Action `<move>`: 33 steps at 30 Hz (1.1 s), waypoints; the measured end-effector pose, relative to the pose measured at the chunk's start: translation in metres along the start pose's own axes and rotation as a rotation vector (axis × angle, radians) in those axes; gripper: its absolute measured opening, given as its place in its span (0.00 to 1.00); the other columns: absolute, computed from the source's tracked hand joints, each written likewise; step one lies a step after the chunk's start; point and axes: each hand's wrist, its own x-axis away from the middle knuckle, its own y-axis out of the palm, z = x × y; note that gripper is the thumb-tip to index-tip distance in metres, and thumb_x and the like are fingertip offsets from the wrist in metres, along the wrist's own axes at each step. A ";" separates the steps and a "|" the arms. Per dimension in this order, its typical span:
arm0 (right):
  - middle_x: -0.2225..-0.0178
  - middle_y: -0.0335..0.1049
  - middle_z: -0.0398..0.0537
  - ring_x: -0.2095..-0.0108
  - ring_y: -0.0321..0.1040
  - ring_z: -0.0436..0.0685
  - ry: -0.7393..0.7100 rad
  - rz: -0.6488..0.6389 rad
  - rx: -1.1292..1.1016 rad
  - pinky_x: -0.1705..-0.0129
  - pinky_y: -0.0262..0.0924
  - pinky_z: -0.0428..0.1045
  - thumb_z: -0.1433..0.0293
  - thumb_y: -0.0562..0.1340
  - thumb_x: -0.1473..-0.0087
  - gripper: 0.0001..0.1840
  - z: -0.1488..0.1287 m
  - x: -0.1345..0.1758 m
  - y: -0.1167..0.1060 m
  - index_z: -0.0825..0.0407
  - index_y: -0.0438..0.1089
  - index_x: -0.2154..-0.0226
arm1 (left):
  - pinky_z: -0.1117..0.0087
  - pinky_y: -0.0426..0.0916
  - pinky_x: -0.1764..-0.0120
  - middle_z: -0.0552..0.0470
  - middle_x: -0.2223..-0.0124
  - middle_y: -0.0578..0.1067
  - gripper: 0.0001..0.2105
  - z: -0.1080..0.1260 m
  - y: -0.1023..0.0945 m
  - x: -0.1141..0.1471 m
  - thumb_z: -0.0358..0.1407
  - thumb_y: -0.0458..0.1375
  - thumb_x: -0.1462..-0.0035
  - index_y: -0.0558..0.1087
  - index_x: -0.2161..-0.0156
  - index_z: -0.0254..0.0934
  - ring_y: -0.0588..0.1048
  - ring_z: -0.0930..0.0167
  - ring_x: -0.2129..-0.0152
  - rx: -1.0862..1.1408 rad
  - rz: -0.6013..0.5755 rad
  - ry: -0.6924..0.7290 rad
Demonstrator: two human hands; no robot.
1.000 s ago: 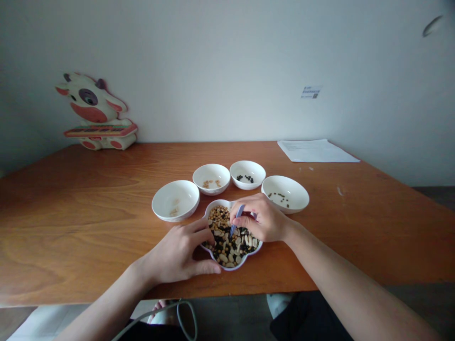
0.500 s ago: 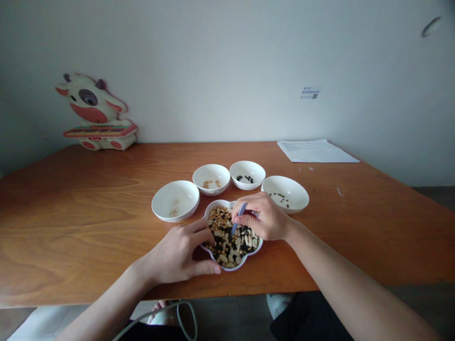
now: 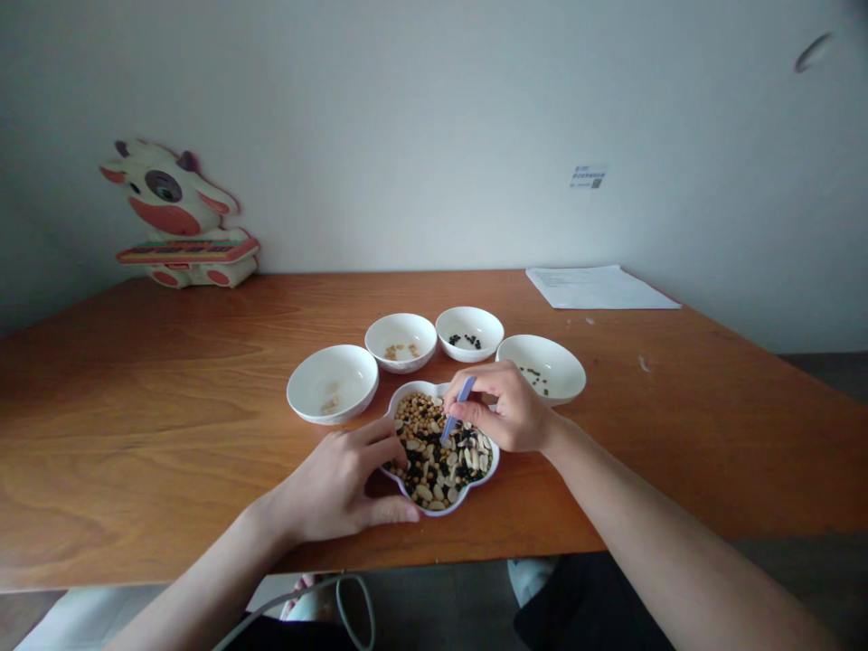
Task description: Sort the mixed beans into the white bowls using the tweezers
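My right hand (image 3: pixel 505 407) pinches lavender tweezers (image 3: pixel 458 409), whose tips point down into a mix of peanuts, yellow beans, black beans and small green beans. The mix fills a white, lobed tray (image 3: pixel 439 513) near the table's front edge. On the tray's left side, my left hand (image 3: pixel 345 484) grips the rim, fingers over the edge and thumb outside. Whether the tweezers hold a bean is too small to tell. Behind the tray stand white bowls: a left one (image 3: pixel 313 378) with a few peanuts, one (image 3: pixel 400 327) with yellow beans, one (image 3: pixel 470 320) with black beans, and a right one (image 3: pixel 566 369) with green beans.
A cow-shaped toy keyboard (image 3: pixel 190 249) stands at the back left of the wooden table (image 3: pixel 169 407). Sheets of paper (image 3: pixel 600 287) lie at the back right by the wall. Below the front edge a cable (image 3: pixel 370 601) loops near the legs.
My right hand has lifted slightly, and the tweezers' tips are a little higher over the mix. My left hand keeps its grip on the tray. The whole view has shifted slightly.
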 end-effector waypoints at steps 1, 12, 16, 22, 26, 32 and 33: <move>0.75 0.74 0.48 0.77 0.66 0.50 0.005 0.004 0.003 0.75 0.60 0.46 0.69 0.61 0.43 0.10 0.000 0.000 0.000 0.56 0.73 0.73 | 0.69 0.64 0.67 0.49 0.62 0.71 0.20 0.000 0.000 0.000 0.53 0.60 0.40 0.72 0.62 0.35 0.71 0.67 0.68 -0.003 0.001 0.003; 0.75 0.75 0.48 0.77 0.67 0.49 0.014 0.092 0.016 0.75 0.60 0.45 0.69 0.61 0.42 0.10 0.001 0.001 -0.005 0.55 0.74 0.73 | 0.69 0.64 0.67 0.49 0.60 0.71 0.17 0.000 -0.001 0.001 0.50 0.62 0.39 0.71 0.62 0.36 0.71 0.67 0.67 0.031 -0.003 0.021; 0.75 0.75 0.48 0.78 0.65 0.48 0.032 0.138 0.028 0.77 0.57 0.44 0.67 0.62 0.43 0.11 0.001 0.001 -0.008 0.55 0.74 0.73 | 0.69 0.64 0.67 0.49 0.61 0.71 0.17 -0.002 0.001 0.002 0.50 0.62 0.40 0.71 0.62 0.35 0.70 0.67 0.67 0.032 0.006 0.024; 0.75 0.75 0.49 0.78 0.66 0.49 0.057 0.149 0.028 0.76 0.58 0.45 0.67 0.61 0.43 0.11 0.001 0.002 -0.009 0.56 0.74 0.73 | 0.69 0.63 0.67 0.50 0.61 0.70 0.18 -0.002 0.000 0.002 0.50 0.62 0.40 0.70 0.62 0.35 0.70 0.67 0.67 0.030 0.003 0.017; 0.75 0.75 0.49 0.76 0.67 0.50 0.028 0.025 0.006 0.74 0.60 0.45 0.70 0.61 0.43 0.10 -0.001 0.000 -0.003 0.57 0.74 0.73 | 0.69 0.62 0.68 0.50 0.61 0.70 0.18 -0.002 0.000 0.001 0.50 0.62 0.40 0.71 0.62 0.35 0.69 0.68 0.68 0.031 0.000 0.011; 0.74 0.74 0.48 0.75 0.67 0.50 0.009 -0.050 0.040 0.72 0.59 0.45 0.71 0.61 0.43 0.09 0.001 -0.001 0.002 0.56 0.73 0.72 | 0.69 0.63 0.67 0.50 0.61 0.70 0.18 -0.001 0.001 0.001 0.51 0.62 0.41 0.71 0.61 0.35 0.70 0.68 0.68 0.018 -0.010 -0.011; 0.74 0.74 0.48 0.75 0.67 0.50 0.009 -0.053 0.037 0.72 0.59 0.46 0.71 0.61 0.43 0.09 0.002 0.000 0.002 0.56 0.73 0.72 | 0.69 0.63 0.67 0.50 0.61 0.70 0.19 -0.002 0.001 0.002 0.51 0.62 0.41 0.71 0.61 0.35 0.69 0.68 0.68 0.013 -0.011 -0.014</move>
